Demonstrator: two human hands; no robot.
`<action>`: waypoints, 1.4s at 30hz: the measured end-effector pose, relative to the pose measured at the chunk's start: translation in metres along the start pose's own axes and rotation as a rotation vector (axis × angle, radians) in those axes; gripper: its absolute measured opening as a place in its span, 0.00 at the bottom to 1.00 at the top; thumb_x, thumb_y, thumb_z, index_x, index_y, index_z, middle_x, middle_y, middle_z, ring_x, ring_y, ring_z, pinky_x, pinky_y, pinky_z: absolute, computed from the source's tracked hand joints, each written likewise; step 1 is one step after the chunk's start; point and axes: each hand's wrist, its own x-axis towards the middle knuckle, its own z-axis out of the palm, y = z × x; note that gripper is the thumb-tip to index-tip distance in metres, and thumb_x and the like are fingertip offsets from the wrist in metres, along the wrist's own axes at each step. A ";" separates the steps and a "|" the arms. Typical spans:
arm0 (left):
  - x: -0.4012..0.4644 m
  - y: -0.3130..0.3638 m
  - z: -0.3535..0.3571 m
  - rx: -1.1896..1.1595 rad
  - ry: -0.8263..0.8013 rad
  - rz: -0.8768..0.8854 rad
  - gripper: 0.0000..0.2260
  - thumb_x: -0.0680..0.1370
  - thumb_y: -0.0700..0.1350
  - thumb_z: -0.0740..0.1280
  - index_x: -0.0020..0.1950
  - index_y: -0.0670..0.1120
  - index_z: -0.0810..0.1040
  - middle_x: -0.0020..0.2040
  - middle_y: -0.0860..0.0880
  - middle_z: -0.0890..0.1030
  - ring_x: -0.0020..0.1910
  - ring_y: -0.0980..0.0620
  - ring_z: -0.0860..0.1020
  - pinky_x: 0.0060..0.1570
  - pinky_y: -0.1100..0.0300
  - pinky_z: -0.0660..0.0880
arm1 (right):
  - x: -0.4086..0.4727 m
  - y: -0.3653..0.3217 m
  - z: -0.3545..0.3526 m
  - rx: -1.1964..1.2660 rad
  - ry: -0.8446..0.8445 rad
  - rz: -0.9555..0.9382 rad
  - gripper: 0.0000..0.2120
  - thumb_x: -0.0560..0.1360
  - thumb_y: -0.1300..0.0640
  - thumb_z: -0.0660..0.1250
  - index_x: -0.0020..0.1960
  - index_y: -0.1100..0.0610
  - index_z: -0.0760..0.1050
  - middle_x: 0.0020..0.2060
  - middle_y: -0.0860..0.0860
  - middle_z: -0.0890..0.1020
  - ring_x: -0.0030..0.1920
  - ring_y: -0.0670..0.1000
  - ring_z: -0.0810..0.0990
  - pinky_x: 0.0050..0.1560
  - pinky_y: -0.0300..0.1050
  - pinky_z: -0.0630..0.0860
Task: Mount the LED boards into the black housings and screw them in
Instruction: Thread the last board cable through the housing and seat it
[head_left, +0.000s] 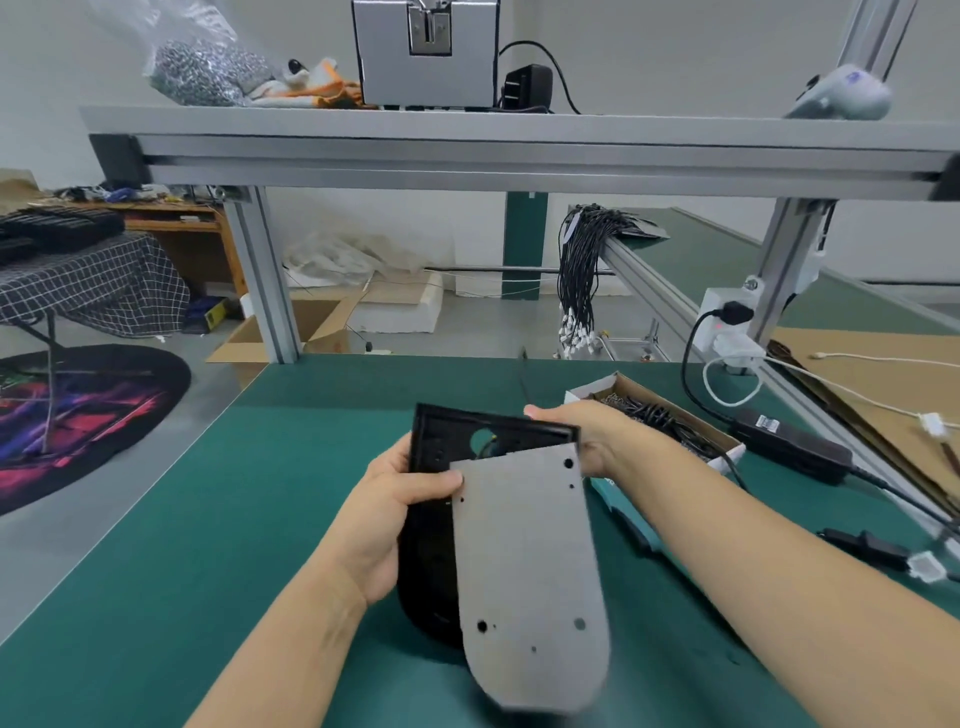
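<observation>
A cardboard box (670, 415) of black cables sits just right of the hands; a power adapter (795, 447) lies beyond it.

Bench layout, housing held mid-table

Housing (441, 499) sits above the table (208, 519), board (524, 571) lying over its front. Left hand (395, 519) on housing's left edge, right hand (582, 441) on its far right corner. Box (727, 441) of parts just right of that; adapter (795, 447) further right. Shelf (519, 135) overhead behind.
</observation>
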 end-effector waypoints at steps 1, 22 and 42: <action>0.002 -0.001 -0.002 -0.013 0.060 -0.012 0.13 0.71 0.30 0.65 0.44 0.47 0.82 0.37 0.44 0.81 0.32 0.49 0.80 0.31 0.58 0.79 | 0.003 0.002 -0.005 0.004 -0.001 0.004 0.09 0.80 0.60 0.62 0.42 0.61 0.73 0.35 0.54 0.75 0.32 0.48 0.74 0.37 0.40 0.76; 0.003 -0.021 0.011 -0.125 0.266 -0.034 0.07 0.75 0.49 0.69 0.48 0.46 0.77 0.44 0.46 0.82 0.41 0.49 0.80 0.48 0.51 0.76 | -0.116 0.085 0.019 -1.567 0.148 -0.651 0.52 0.65 0.42 0.73 0.76 0.52 0.44 0.75 0.49 0.44 0.73 0.53 0.47 0.65 0.44 0.65; 0.000 -0.026 0.023 0.079 0.385 0.194 0.06 0.76 0.49 0.69 0.51 0.52 0.80 0.45 0.52 0.85 0.43 0.55 0.83 0.42 0.61 0.77 | -0.118 0.074 0.005 -1.537 0.519 -1.054 0.12 0.61 0.62 0.76 0.41 0.54 0.77 0.38 0.48 0.78 0.37 0.53 0.77 0.28 0.43 0.70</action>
